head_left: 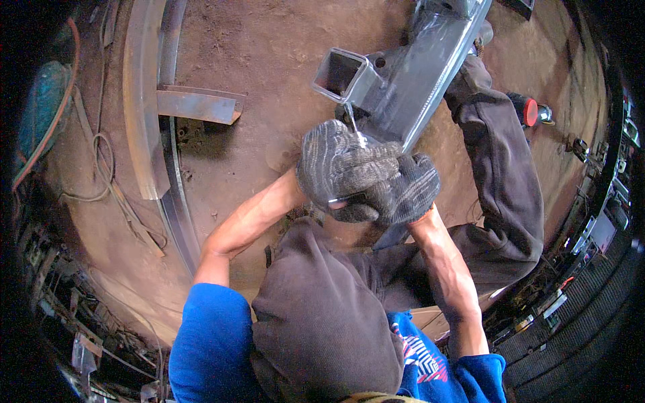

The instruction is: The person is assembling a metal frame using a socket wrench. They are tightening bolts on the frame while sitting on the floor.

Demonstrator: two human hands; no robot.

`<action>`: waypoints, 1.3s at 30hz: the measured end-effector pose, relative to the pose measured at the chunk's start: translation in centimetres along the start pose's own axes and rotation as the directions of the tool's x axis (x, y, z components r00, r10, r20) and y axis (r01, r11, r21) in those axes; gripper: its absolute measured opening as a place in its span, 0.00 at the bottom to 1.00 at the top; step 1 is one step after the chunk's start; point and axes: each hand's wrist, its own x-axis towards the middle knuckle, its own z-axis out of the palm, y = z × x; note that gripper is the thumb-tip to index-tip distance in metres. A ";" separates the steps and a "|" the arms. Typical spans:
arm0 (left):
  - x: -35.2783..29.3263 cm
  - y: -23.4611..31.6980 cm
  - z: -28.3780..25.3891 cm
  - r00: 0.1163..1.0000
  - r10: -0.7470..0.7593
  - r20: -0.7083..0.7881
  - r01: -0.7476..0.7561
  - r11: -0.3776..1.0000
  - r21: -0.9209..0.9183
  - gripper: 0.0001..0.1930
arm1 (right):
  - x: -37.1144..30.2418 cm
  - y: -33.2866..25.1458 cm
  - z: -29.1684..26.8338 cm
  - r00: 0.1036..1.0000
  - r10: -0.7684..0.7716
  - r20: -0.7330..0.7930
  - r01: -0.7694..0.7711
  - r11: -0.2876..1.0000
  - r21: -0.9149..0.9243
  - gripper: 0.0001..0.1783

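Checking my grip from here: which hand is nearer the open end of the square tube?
Left. The left hand sits just below the open tube end; the right hand is lower and farther right.

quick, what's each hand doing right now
left hand: closed on a thin metal rod at the square steel tube
right hand: closed against the left; contents hidden
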 end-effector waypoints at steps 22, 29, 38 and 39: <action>3.6 3.3 -3.3 0.867 -0.340 0.364 0.326 0.940 0.101 0.19 | 1.7 -7.5 1.2 0.517 0.819 0.249 -0.499 0.053 0.865 0.20; 0.2 4.0 -3.1 0.852 -0.421 0.310 0.438 0.899 0.016 0.29 | 1.8 -2.9 -1.7 0.897 0.257 0.360 -0.440 0.603 0.666 0.16; -3.7 3.3 1.1 0.948 -0.316 0.026 0.316 0.938 -0.144 0.36 | 5.5 -0.7 -3.9 0.669 -0.023 0.743 -0.170 0.968 0.183 0.16; -4.3 2.8 1.6 0.959 -0.283 -0.007 0.276 0.942 -0.192 0.36 | 5.7 -0.8 -4.3 0.623 0.010 0.782 -0.141 0.985 0.099 0.16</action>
